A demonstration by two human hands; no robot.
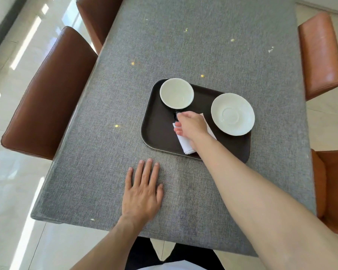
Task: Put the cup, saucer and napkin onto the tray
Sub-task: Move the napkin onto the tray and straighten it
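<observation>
- Tray: dark brown, rounded corners, lying flat.
- Cup: white inside, dark outside, upright and empty at the tray's far left corner; its dark handle seems to point toward the near edge.
- Saucer: white, flat, at the right edge.
- Napkin: white, folded, by the near edge.

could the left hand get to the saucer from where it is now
Probably not directly: the left hand lies flat on the table, and the right hand and forearm cross between it and the saucer.
</observation>
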